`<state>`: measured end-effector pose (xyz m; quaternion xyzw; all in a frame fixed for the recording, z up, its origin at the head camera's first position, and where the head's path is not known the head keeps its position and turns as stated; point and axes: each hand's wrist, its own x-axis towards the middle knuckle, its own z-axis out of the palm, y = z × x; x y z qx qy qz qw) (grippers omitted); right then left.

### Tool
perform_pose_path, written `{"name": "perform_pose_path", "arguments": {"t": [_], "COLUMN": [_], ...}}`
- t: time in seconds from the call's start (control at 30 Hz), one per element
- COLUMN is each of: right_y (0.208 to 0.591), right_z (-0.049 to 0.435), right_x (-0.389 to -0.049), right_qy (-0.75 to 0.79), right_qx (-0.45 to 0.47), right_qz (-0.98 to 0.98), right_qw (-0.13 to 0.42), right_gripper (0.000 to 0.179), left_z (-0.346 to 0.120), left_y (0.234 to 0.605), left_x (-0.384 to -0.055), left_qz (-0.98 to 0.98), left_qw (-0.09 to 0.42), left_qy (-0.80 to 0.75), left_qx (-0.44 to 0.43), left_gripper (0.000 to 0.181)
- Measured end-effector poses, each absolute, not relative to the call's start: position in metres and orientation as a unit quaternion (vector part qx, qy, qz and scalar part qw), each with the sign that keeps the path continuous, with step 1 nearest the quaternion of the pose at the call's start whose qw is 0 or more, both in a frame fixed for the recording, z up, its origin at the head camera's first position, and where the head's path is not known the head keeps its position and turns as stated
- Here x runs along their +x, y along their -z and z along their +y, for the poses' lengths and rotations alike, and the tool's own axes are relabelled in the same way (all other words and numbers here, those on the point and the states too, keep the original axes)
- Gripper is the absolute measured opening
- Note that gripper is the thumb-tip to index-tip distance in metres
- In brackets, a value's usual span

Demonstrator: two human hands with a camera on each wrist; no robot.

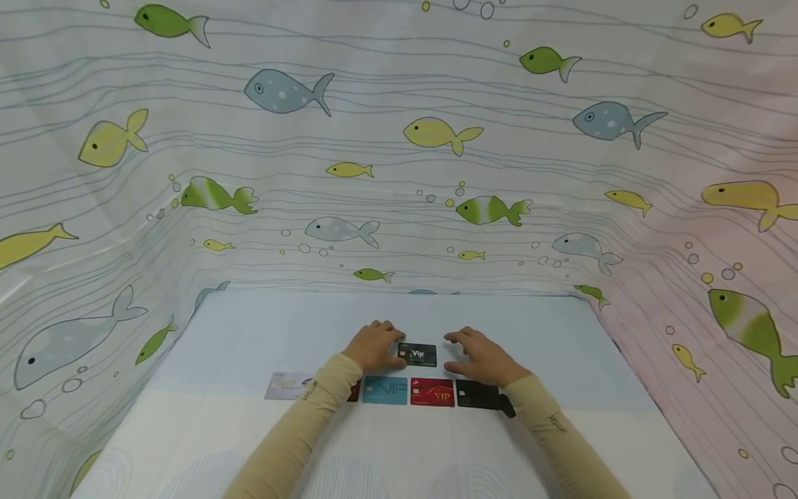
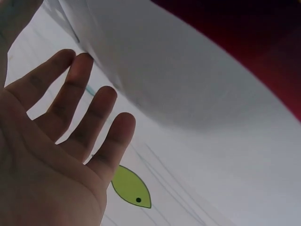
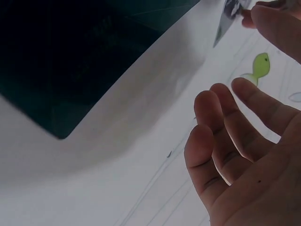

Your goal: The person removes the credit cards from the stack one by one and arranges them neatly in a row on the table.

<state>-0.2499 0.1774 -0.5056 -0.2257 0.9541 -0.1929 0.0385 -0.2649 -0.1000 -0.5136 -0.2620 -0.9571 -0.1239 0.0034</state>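
In the head view a black card marked "Vip" faces me behind a row of other cards. My left hand holds it at its left side, with the thumb at the lower corner and a fingertip near the upper one. My right hand stands off its right side with fingers relaxed, holding nothing. A shiny sliver of that card shows beside a left fingertip in the right wrist view. The left wrist view shows my left hand's other fingers loosely bent; its grip is out of frame.
The row on the white table has a pale VIP card, a dark red card mostly behind my left sleeve, a blue card, a red VIP card and a black card. Fish-printed cloth walls the back and sides.
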Motion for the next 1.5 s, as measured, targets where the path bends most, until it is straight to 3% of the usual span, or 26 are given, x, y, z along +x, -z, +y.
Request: {"name": "perform_pose_path", "arguments": {"t": [0.43, 1.5], "right_y": [0.512, 0.512], "right_z": [0.149, 0.135], "right_x": [-0.266, -0.268], "right_qy": [0.17, 0.17], "right_qx": [-0.262, -0.255], "right_qz": [0.948, 0.949], "right_qw": [0.07, 0.081], "right_gripper": [0.066, 0.056], "left_z": [-0.099, -0.094], "left_y": [0.507, 0.507], "left_x": [-0.264, -0.266], "left_qz": [-0.96, -0.959], "left_qw": [-0.023, -0.004], "left_qy": [0.108, 0.085], "left_qx": [-0.256, -0.272], "left_gripper": [0.053, 0.048]}}
